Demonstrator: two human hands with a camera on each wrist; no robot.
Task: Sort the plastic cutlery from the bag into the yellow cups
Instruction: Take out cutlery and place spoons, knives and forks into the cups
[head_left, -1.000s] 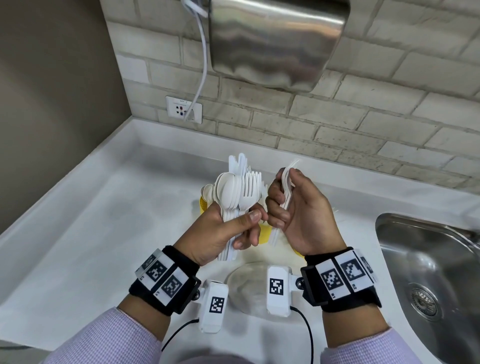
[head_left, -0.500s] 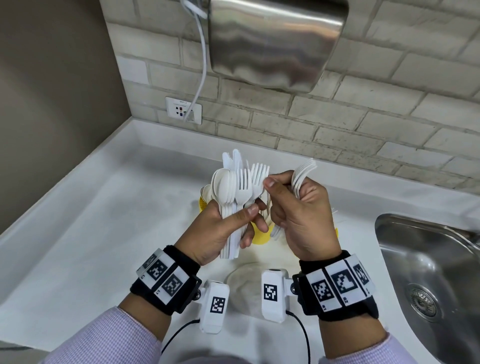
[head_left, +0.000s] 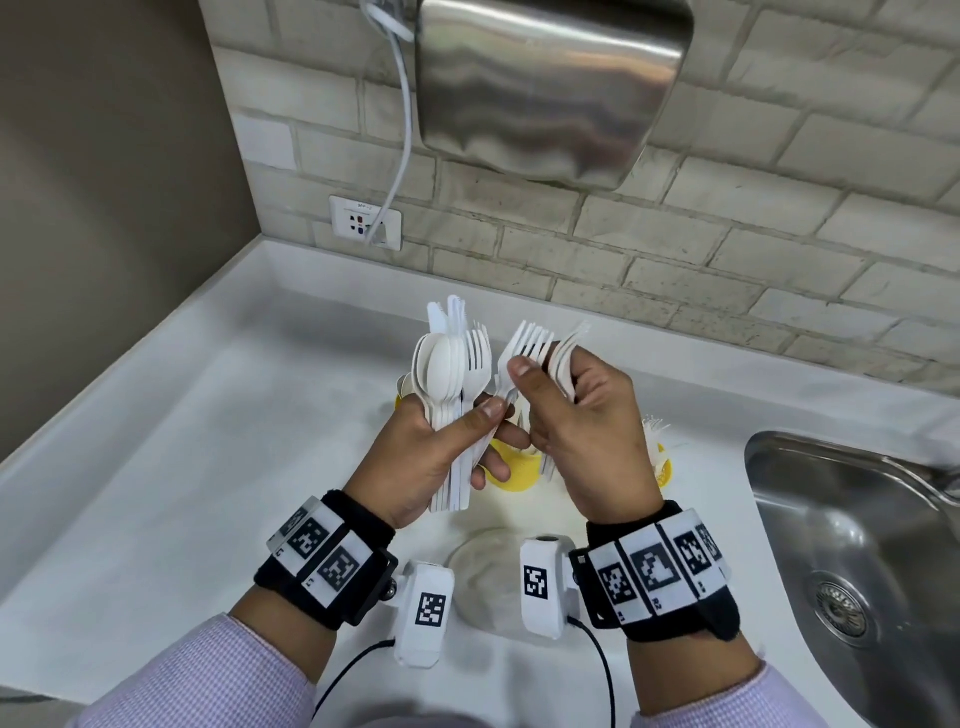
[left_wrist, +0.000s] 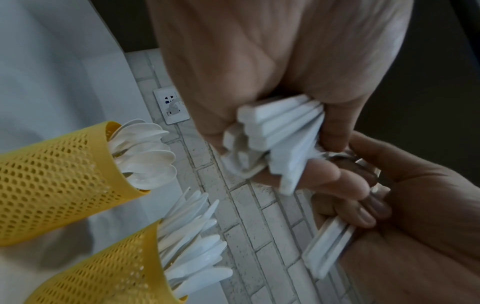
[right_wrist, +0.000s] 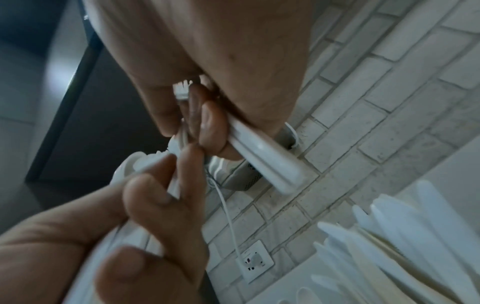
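My left hand (head_left: 441, 447) grips a mixed bundle of white plastic cutlery (head_left: 451, 364), spoons, forks and knives upright, above the counter; the handle ends (left_wrist: 280, 131) fan out of the fist in the left wrist view. My right hand (head_left: 576, 415) holds a few white forks (head_left: 540, 345), thumb on one pulled away from the bundle; their handles (right_wrist: 262, 152) show in the right wrist view. Behind the hands stand yellow mesh cups: one with spoons (left_wrist: 57, 174), one with knives (left_wrist: 103, 265), a third (head_left: 662, 465) at right mostly hidden. A clear bag (head_left: 488, 561) lies near the wrists.
A steel sink (head_left: 857, 545) is set into the white counter (head_left: 156, 493) at right. The brick wall carries a steel hand dryer (head_left: 545, 88), its cord (head_left: 402, 150) running to a socket (head_left: 366, 223). A brown wall bounds the left side.
The right hand reached over to the left hand's bundle, took hold of another fork and drew it to the right. The left hand lifted its bundle slightly.
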